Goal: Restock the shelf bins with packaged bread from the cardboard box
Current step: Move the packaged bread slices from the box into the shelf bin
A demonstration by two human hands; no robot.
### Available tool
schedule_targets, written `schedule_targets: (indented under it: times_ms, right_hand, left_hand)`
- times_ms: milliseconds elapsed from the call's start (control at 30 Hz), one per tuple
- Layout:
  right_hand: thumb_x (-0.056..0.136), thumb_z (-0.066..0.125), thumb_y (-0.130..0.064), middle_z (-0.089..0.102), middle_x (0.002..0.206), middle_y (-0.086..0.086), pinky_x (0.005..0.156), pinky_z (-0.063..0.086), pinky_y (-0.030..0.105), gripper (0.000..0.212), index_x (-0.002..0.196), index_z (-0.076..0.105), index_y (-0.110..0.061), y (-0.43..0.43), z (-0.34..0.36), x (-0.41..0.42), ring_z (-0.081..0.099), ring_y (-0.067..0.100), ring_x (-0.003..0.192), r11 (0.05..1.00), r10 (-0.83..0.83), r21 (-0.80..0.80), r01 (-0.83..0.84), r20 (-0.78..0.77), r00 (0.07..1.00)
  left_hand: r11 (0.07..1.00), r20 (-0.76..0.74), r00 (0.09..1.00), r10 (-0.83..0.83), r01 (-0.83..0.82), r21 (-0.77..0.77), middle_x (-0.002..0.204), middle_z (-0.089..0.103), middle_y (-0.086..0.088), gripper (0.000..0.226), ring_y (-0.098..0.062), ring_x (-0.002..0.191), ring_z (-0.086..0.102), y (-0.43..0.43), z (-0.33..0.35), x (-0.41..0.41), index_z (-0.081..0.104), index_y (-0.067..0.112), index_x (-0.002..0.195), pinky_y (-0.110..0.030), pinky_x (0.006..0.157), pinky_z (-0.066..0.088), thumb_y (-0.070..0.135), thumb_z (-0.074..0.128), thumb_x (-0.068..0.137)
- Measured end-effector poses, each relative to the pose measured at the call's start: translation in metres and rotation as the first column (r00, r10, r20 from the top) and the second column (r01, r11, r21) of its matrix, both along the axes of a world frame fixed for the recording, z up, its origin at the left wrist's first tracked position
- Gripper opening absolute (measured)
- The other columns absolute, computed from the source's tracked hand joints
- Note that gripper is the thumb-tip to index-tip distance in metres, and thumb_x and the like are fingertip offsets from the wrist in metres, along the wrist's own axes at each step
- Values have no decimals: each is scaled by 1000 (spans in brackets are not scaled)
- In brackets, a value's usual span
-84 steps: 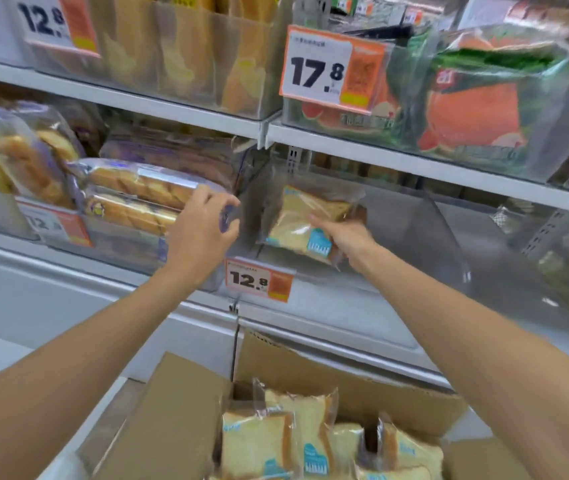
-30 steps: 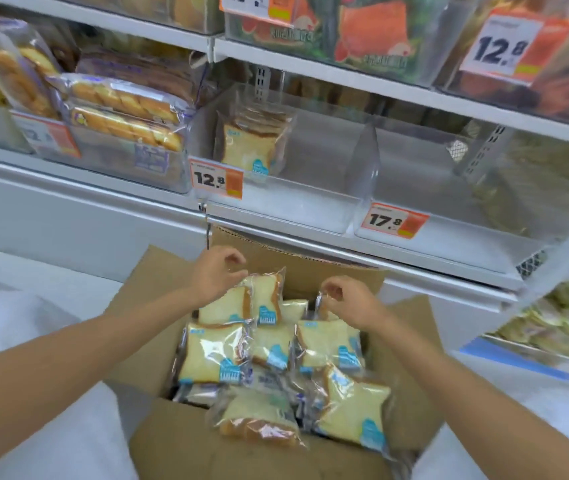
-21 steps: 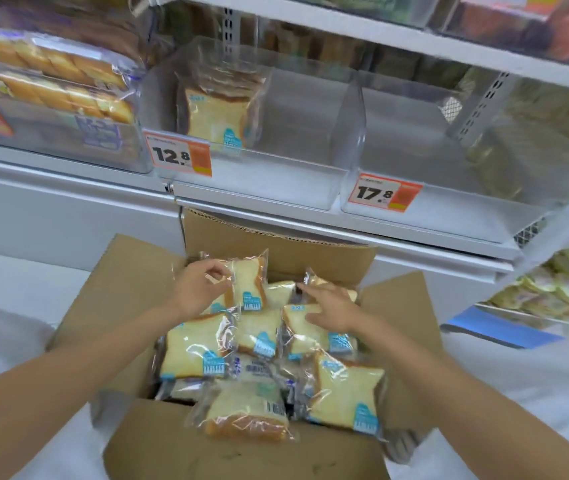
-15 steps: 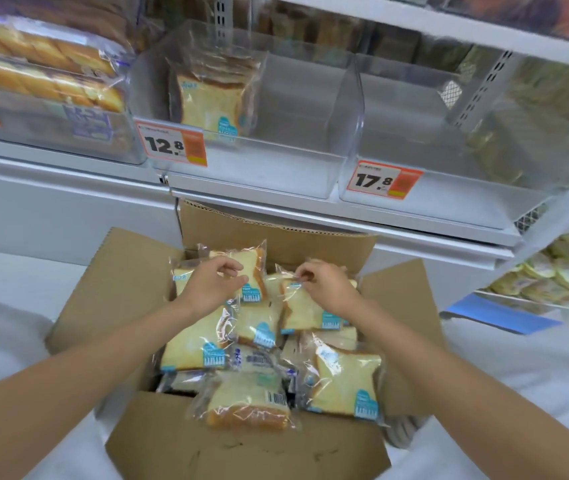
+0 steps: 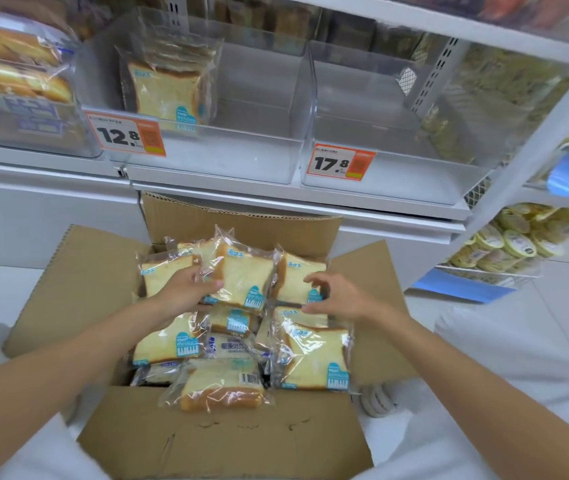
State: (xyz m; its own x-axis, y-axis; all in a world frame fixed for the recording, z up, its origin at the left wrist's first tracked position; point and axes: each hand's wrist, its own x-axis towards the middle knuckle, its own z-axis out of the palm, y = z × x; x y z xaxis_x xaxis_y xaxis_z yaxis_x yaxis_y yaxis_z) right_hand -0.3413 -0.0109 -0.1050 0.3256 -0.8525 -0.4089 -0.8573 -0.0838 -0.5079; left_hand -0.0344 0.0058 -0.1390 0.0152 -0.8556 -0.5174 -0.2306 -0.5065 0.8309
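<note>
An open cardboard box point(image 5: 227, 445) sits on the floor below the shelf, filled with several clear packs of sliced toast. My left hand point(image 5: 186, 289) grips one toast pack point(image 5: 241, 275), lifted upright at the back of the box. My right hand point(image 5: 338, 296) holds a second toast pack point(image 5: 296, 278) beside it, fingers curled around its right edge. Above, a clear shelf bin point(image 5: 241, 157) marked 12.8 holds a few toast packs point(image 5: 168, 88) standing at its left side.
A second clear bin point(image 5: 397, 174), tagged 17.8, sits to the right. Long bread loaves point(image 5: 12, 71) fill the bin at the left. A wire rack of round packaged goods point(image 5: 511, 244) stands at the right. The box's back flap point(image 5: 241, 216) stands up against the shelf base.
Both hands left the shelf and came down into the box. Each has closed on a toast pack and raised it upright from the pile.
</note>
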Motion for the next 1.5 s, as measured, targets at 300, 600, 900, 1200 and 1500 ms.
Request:
schedule_targets:
  times_ms: [300, 600, 900, 1200, 1500]
  right_hand:
    - [80, 77, -31, 58, 99, -4, 80, 47, 28, 34, 110, 66, -19, 11, -13, -8, 57, 15, 92, 996, 70, -54, -72, -38, 997]
    - [74, 83, -28, 62, 109, -3, 97, 49, 30, 47, 117, 66, -19, -34, 47, 68, 60, 10, 101, 971, 22, -230, 66, 363, 932]
    - [69, 85, -40, 29, 156, -13, 106, 30, 16, 114, 152, 8, -46, -53, 87, 94, 32, 6, 138, 976, 215, -33, -213, 167, 962]
    - [70, 82, -37, 55, 113, -4, 84, 47, 31, 58, 117, 51, -23, -77, 181, 156, 55, 16, 101, 880, 324, -367, -303, -2, 946]
    - [66, 78, -36, 60, 96, -9, 85, 44, 35, 63, 118, 47, -21, -115, 262, 187, 58, 16, 82, 652, 300, -723, -229, -32, 954]
  left_hand:
    - [992, -72, 997, 8, 1, 123, 100, 56, -6, 51, -14, 81, 54, 3, 8, -6, 39, 13, 142, -34, 71, 59, 8, 57, 95]
    - [968, 71, 975, -213, 220, -120, 130, 50, 4, 91, -14, 112, 56, 14, 47, -25, 37, 22, 129, -25, 85, 47, 78, 64, 63]
    - [948, 77, 983, -168, 183, -262, 108, 48, 17, 50, -1, 92, 50, -3, 68, 9, 38, 38, 111, -8, 70, 42, 20, 76, 83]
    - [853, 216, 963, -159, 245, -461, 127, 54, 12, 68, -1, 113, 52, -33, 149, 56, 41, 22, 140, -7, 90, 42, 18, 77, 82]
    - [687, 438, 847, 300, 127, -716, 138, 47, 4, 89, -15, 123, 48, -81, 185, 142, 39, 24, 145, -35, 102, 43, 49, 80, 71]
